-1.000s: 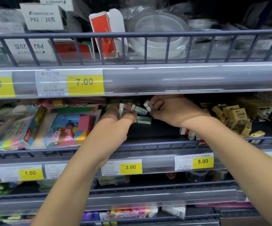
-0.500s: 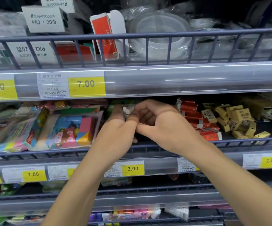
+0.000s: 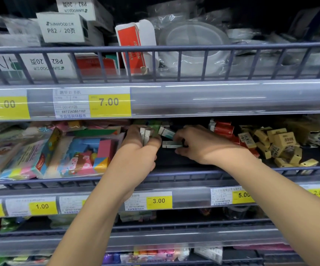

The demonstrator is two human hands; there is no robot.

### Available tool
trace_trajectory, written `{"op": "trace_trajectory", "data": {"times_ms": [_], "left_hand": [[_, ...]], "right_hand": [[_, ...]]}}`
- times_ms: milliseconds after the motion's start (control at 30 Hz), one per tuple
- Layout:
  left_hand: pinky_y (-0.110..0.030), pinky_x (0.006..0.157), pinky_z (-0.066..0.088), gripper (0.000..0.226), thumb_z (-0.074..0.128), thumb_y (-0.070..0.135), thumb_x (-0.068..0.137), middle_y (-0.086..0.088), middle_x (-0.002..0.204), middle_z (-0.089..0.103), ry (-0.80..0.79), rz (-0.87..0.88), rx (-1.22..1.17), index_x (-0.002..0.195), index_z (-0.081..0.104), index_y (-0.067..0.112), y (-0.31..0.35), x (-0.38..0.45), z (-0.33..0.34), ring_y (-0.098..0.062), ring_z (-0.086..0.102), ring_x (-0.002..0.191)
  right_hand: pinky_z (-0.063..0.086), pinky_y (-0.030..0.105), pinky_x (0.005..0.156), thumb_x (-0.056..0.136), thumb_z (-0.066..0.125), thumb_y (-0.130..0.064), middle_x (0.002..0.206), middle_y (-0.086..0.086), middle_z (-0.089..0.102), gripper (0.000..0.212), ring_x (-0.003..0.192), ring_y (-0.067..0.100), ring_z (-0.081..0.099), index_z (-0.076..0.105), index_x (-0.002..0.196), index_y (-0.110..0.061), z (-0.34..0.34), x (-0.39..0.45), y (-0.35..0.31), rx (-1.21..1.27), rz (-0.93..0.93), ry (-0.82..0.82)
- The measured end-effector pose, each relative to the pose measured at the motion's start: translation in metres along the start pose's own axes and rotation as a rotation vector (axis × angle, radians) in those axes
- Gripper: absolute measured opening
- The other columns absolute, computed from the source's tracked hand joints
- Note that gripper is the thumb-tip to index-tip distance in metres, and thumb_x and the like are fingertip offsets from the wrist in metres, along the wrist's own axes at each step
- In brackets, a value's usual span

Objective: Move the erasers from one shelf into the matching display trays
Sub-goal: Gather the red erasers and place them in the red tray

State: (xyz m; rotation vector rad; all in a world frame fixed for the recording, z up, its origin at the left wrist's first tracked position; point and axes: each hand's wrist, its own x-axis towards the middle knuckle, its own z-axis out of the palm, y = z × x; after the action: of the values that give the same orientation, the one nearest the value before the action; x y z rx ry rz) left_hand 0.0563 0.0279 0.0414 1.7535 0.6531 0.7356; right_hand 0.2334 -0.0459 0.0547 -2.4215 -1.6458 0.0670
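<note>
On the middle shelf (image 3: 193, 174), the left hand (image 3: 140, 148) is gripping a stack of white erasers (image 3: 145, 135) while the right hand (image 3: 197, 144) is pinching a white-and-green eraser (image 3: 171, 144).

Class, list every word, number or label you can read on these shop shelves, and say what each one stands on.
"SUNWOOD P82 / 20" plus a character: white box, top shelf.
"7.00", "00141126", "6972363851107": price tag, upper rail.
"1.00": yellow tag, upper rail, far left.
"3.00": tag, lower rail.
"1.00": tag, lower rail.
"5.0", cut off by an arm: tag.
Print on the small erasers and yellow boxes: too blurred to read.
</note>
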Motion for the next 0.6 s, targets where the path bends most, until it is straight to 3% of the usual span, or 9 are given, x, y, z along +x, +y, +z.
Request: {"op": "trace_trajectory", "data": {"times_ms": [100, 200, 333, 467, 600], "left_hand": [[-0.033, 0.054, 0.044, 0.016, 0.056, 0.047, 0.078, -0.003, 0.066, 0.047, 0.003, -0.014, 0.039, 0.068, 0.044, 0.049, 0.002, 0.0, 0.0, -0.016, 0.043, 0.052], [-0.037, 0.062, 0.048, 0.015, 0.058, 0.052, 0.074, 0.0, 0.064, 0.053, 0.027, -0.012, 0.067, 0.069, 0.044, 0.05, 0.0, 0.002, 0.0, -0.017, 0.047, 0.05], [-0.045, 0.081, 0.055, 0.03, 0.063, 0.061, 0.07, 0.005, 0.079, 0.058, 0.021, -0.025, 0.08, 0.089, 0.044, 0.048, 0.0, 0.004, 0.0, -0.02, 0.053, 0.069], [-0.043, 0.084, 0.055, 0.05, 0.063, 0.078, 0.066, 0.004, 0.09, 0.06, 0.035, -0.048, 0.102, 0.098, 0.041, 0.046, 0.004, 0.001, 0.001, -0.02, 0.056, 0.075], [-0.051, 0.092, 0.058, 0.08, 0.063, 0.084, 0.065, -0.008, 0.108, 0.07, 0.063, -0.065, 0.113, 0.121, 0.044, 0.03, 0.006, -0.001, 0.003, -0.032, 0.068, 0.095]], "right_hand": [[0.049, 0.034, 0.087, 0.096, 0.063, -0.034, 0.12, 0.003, 0.057, 0.032, 0.106, 0.024, 0.057, 0.064, 0.123, -0.017, 0.0, 0.002, -0.003, -0.016, -0.009, -0.013], [0.054, 0.036, 0.086, 0.093, 0.065, -0.031, 0.109, 0.003, 0.062, 0.023, 0.096, 0.023, 0.06, 0.069, 0.11, -0.016, -0.002, 0.004, -0.004, -0.009, 0.023, -0.053], [0.057, 0.032, 0.079, 0.079, 0.074, -0.031, 0.096, -0.001, 0.07, 0.023, 0.085, 0.016, 0.064, 0.073, 0.098, -0.019, -0.007, -0.003, -0.004, 0.139, 0.099, -0.08], [0.052, 0.024, 0.067, 0.063, 0.073, -0.041, 0.085, -0.016, 0.067, 0.032, 0.078, 0.007, 0.064, 0.067, 0.092, -0.03, -0.01, -0.017, -0.013, 0.431, 0.1, 0.105], [0.053, 0.021, 0.064, 0.05, 0.059, -0.054, 0.078, -0.016, 0.069, 0.04, 0.073, 0.001, 0.065, 0.064, 0.085, -0.036, -0.005, -0.035, -0.033, 0.621, -0.015, 0.227]]}}
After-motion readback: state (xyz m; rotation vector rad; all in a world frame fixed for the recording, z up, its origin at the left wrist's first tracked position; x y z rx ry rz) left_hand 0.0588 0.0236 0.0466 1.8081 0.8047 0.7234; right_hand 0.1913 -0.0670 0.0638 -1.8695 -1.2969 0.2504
